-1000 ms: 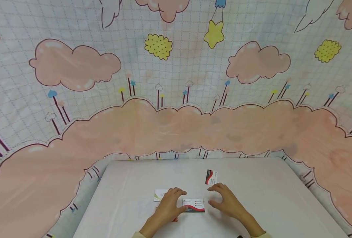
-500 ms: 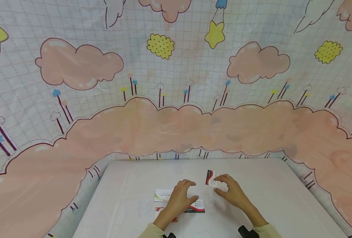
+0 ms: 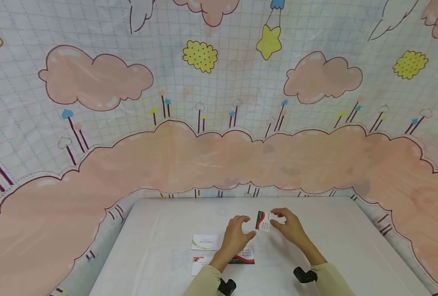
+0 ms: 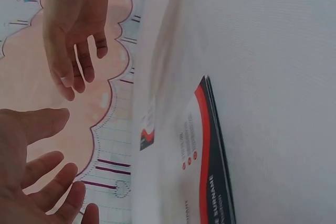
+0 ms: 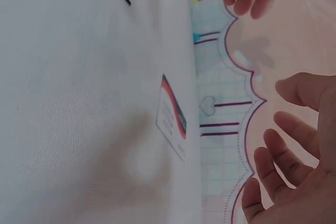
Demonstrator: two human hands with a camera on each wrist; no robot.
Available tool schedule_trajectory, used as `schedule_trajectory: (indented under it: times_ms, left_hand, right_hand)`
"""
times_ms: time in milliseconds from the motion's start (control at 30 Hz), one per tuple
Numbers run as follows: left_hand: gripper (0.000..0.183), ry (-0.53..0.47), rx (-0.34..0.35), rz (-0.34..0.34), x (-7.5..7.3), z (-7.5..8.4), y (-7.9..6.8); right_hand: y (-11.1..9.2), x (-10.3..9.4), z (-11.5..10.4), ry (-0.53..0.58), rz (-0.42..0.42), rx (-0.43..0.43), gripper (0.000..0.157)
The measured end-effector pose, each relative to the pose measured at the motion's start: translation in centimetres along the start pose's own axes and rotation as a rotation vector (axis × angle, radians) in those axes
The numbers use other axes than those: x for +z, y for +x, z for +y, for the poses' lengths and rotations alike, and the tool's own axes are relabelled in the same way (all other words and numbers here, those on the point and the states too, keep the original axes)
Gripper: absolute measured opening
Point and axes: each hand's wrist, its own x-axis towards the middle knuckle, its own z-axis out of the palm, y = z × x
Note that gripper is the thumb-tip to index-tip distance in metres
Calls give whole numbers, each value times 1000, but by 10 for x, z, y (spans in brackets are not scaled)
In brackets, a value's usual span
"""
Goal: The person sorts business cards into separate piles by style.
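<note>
A single business card (image 3: 261, 221), white with a black and red wave, lies turned upright on the white table towards the back. My left hand (image 3: 235, 235) hovers to its left, thumb and fingers spread in a loose curve with nothing between them. On the card's other side is my right hand (image 3: 292, 226), likewise curved, its fingertips close to the card's right edge in the head view. The right wrist view shows this card (image 5: 171, 115) apart from the fingers. Below my left hand sits a small stack of matching business cards (image 4: 216, 187), partly hidden by the wrist in the head view.
Left of that stack lies a white card with a green curve (image 3: 203, 243). Nearer the front is a white card with a red floral corner (image 3: 199, 266), partly covered by my left sleeve (image 3: 204, 281). A patterned cloth backdrop (image 3: 219, 160) rises behind the table.
Both hands have moved forward, away from the stack, to either side of the single card at the back. The cards have stayed in place.
</note>
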Motion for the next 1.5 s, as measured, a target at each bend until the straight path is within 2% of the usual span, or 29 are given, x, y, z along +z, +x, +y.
schedule_trajectory:
  times_ms: [333,633,867,1067,1267,1500]
  left_hand:
    - [42,39,-76,45,27,-7,16]
    - [37,99,-79,69,40,-6,25]
    - [38,164,-118,86,51,-9,33]
    - [41,199,-168,88,58,-12,40]
    - [44,200,-187,82,60,-11,41]
    - [40,212,-185,122,68,-14,39]
  right_hand:
    - [11,4,15,25,10,25,33]
    - [24,18,30,23,-19,53,33]
    - [33,24,39,-14,-64,124,34]
    - [38,25,46,-48,-84,139,34]
    - [43,26,47,-66,-100,137,35]
    - [48,26,49,-135,-174,201,39]
